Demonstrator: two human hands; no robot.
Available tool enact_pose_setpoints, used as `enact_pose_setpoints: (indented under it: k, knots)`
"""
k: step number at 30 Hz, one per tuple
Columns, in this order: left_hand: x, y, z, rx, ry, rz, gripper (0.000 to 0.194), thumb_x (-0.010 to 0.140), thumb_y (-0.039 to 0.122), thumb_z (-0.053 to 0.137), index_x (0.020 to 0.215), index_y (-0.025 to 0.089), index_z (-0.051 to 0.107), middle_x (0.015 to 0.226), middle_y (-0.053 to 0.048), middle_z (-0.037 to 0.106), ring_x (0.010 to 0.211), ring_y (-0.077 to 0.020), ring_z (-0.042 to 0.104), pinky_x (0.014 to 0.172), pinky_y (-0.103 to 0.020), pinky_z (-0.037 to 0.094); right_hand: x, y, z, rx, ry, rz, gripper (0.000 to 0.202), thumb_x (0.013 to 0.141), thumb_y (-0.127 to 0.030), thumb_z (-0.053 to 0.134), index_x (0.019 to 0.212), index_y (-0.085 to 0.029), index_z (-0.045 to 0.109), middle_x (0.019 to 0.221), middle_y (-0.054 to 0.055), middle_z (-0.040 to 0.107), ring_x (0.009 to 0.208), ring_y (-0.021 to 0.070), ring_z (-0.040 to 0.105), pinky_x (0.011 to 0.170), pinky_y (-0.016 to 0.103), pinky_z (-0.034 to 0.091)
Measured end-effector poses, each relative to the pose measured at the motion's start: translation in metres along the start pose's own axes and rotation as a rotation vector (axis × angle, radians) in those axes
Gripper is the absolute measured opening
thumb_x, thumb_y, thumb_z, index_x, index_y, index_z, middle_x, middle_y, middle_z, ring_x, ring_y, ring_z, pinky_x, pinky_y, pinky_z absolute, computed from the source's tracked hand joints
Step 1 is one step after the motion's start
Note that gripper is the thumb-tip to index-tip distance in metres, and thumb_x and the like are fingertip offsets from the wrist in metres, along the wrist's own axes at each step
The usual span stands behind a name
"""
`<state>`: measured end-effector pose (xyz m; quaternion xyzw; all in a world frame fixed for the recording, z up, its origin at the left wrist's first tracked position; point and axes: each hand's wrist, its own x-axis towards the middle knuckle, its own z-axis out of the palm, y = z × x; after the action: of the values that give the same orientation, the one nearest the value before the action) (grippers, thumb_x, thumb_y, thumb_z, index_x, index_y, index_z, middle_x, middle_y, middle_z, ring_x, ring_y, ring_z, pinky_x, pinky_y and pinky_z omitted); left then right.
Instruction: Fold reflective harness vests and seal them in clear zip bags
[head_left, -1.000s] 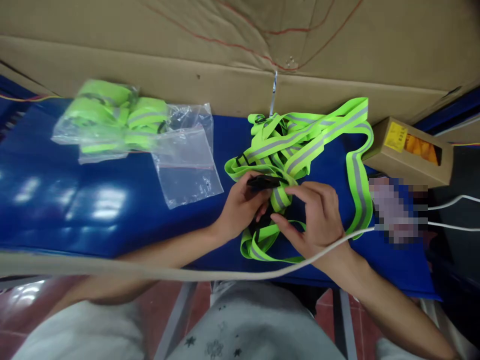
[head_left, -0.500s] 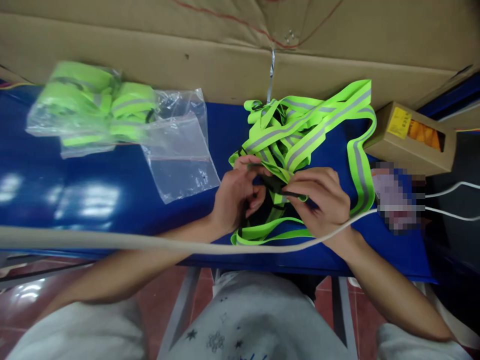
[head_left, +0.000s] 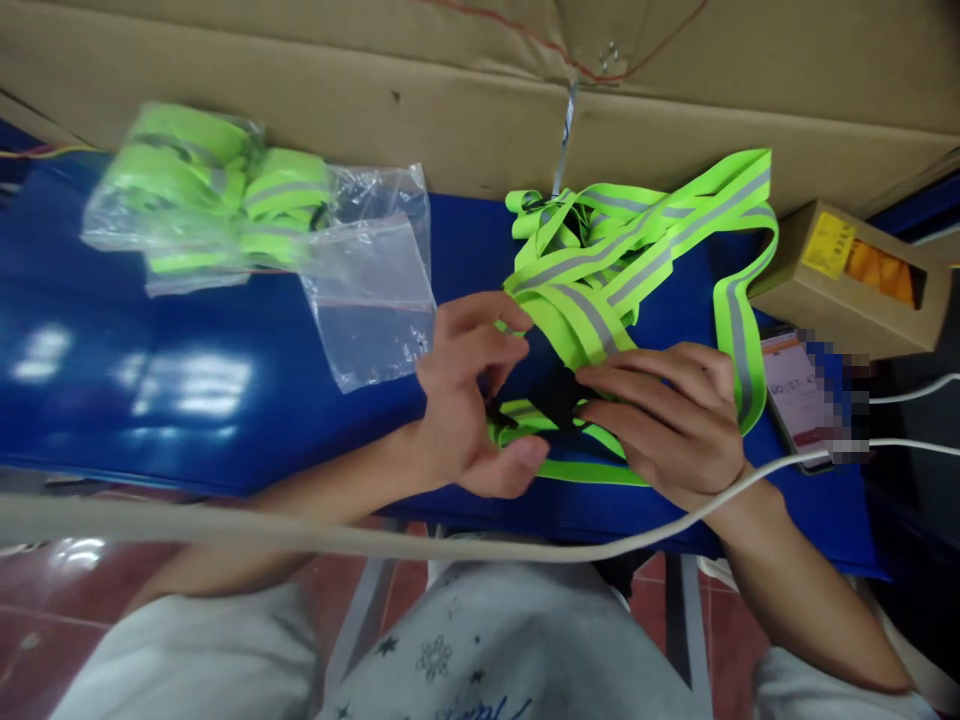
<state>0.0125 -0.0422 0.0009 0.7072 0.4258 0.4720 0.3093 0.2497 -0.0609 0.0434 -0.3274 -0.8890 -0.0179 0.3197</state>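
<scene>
Yellow-green reflective straps [head_left: 577, 265] with a grey stripe lie in a loose tangle on the blue table. My right hand [head_left: 679, 415] pinches a black piece [head_left: 553, 388] on a strap, between thumb and fingertips. Facing it from the left, my left hand [head_left: 465, 400] has its thumb and fingers spread, curved beside the black piece and a strap loop. Whether its inner fingers touch the strap is hidden. A low strap loop [head_left: 592, 472] runs below both hands, along the front of the table.
Bagged green straps [head_left: 180, 190] and a clear zip bag [head_left: 371, 305] lie at the left. On the right are a cardboard box [head_left: 795, 265] with orange contents and a partly blurred phone [head_left: 802, 385]. A white cable [head_left: 540, 548] crosses in front of my forearms. Cardboard [head_left: 300, 90] stands behind.
My left hand has let its pinch go and spread its thumb and fingers. My right hand keeps hold of the black piece, its fingers now laid flatter. The view has shifted slightly.
</scene>
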Motion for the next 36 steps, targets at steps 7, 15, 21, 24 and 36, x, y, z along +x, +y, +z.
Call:
enact_pose_setpoints:
  k: [7, 15, 21, 24, 36]
  knots:
    - [0.0, -0.01, 0.013, 0.165, -0.211, 0.366, 0.037, 0.085, 0.011, 0.066, 0.115, 0.026, 0.052, 0.144, -0.014, 0.049, 0.096, -0.0182, 0.061, 0.084, -0.039, 0.058, -0.007, 0.023, 0.014, -0.114, -0.045, 0.054, 0.021, 0.101, -0.011, 0.058, 0.101, -0.028, 0.07, 0.121, 0.001, 0.08, 0.116, 0.0255, 0.071, 0.095, 0.045, 0.047]
    - [-0.007, -0.014, -0.002, 0.503, -0.086, 0.165, 0.053, 0.092, 0.066, 0.07, 0.11, 0.018, 0.056, 0.105, -0.011, 0.065, 0.092, -0.025, 0.068, 0.074, -0.035, 0.051, -0.004, 0.021, 0.021, -0.058, -0.11, 0.112, 0.026, 0.102, -0.007, 0.053, 0.115, -0.022, 0.07, 0.113, 0.002, 0.08, 0.11, 0.0228, 0.07, 0.092, 0.041, 0.045]
    - [-0.008, 0.007, -0.016, 0.417, -0.426, -0.233, 0.044, 0.106, 0.06, 0.044, 0.111, 0.019, 0.059, 0.09, -0.005, 0.07, 0.074, -0.0196, 0.067, 0.065, -0.029, 0.043, -0.006, 0.02, 0.026, -0.175, -0.043, -0.038, 0.019, 0.103, -0.012, 0.06, 0.111, -0.024, 0.072, 0.11, -0.001, 0.08, 0.106, 0.0195, 0.067, 0.092, 0.037, 0.043]
    - [-0.014, 0.011, -0.023, 0.202, -0.475, -0.319, 0.063, 0.098, 0.062, 0.062, 0.143, 0.022, 0.042, 0.108, -0.006, 0.07, 0.08, -0.0172, 0.068, 0.07, -0.028, 0.049, -0.007, 0.02, 0.029, -0.188, -0.01, -0.059, 0.016, 0.102, -0.013, 0.063, 0.11, -0.024, 0.072, 0.111, -0.001, 0.08, 0.108, 0.0191, 0.066, 0.092, 0.037, 0.043]
    - [-0.031, 0.02, -0.01, 0.344, -0.552, -0.287, 0.077, 0.085, 0.036, 0.072, 0.152, 0.018, 0.039, 0.136, -0.018, 0.064, 0.12, -0.0347, 0.068, 0.098, -0.048, 0.057, -0.004, 0.011, 0.026, -0.227, 0.185, -0.2, 0.011, 0.099, -0.017, 0.069, 0.094, -0.026, 0.074, 0.109, -0.002, 0.08, 0.102, 0.0178, 0.067, 0.088, 0.036, 0.049]
